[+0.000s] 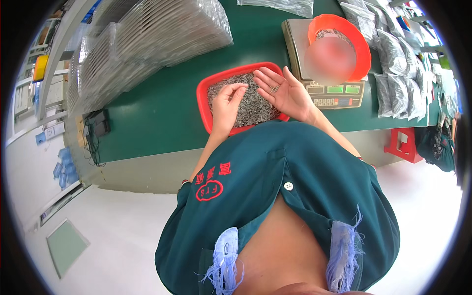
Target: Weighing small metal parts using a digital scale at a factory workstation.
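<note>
I see a few small metal pieces (274,89) lying loose on the right hand (287,94), by the base of its fingers. That hand is turned palm up, its fingers stretched out and its thumb apart, above the right part of a red tub (201,101). Over the tub's left part I have the left hand (228,105), thumb and forefinger tips brought together; whether a piece sits between them is too small for me to tell. Below both hands, a heap of similar metal pieces (253,113) covers the bottom of the tub, which stands at the near edge of the green desk (162,110), about midway along

To the right of the tub, also by the near edge, I get a scale (314,89) carrying an orange bowl (364,49); part of the bowl is blurred in my view. Filled plastic bags (392,54) are piled toward the desk's right end. A tall stack of clear plastic packs (172,32) leans along the far left, and a black box (101,123) with cables sits by the near left corner
</note>
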`<state>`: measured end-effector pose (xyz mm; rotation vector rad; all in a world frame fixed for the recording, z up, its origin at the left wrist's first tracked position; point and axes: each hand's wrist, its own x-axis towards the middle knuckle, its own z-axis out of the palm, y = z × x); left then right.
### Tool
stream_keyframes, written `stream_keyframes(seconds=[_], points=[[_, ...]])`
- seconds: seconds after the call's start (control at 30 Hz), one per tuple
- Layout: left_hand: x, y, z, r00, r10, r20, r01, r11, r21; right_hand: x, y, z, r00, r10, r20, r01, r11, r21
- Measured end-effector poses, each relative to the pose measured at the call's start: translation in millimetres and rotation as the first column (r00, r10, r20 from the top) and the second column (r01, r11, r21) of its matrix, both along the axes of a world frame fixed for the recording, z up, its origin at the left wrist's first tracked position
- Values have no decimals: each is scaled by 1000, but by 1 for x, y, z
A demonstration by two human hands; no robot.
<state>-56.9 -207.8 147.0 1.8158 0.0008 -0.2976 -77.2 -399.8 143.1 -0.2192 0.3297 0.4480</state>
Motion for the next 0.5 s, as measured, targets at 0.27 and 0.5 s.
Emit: stream_keyframes(seconds=[0.27, 0.5], points=[[-6, -24, 10, 944, -279, 174, 264, 959, 107, 0, 8, -14, 998, 59, 31, -60, 998, 17], [3, -6, 4, 985, -109, 135, 109, 994, 9, 1, -3, 0, 1000, 10, 8, -10, 1000, -25]])
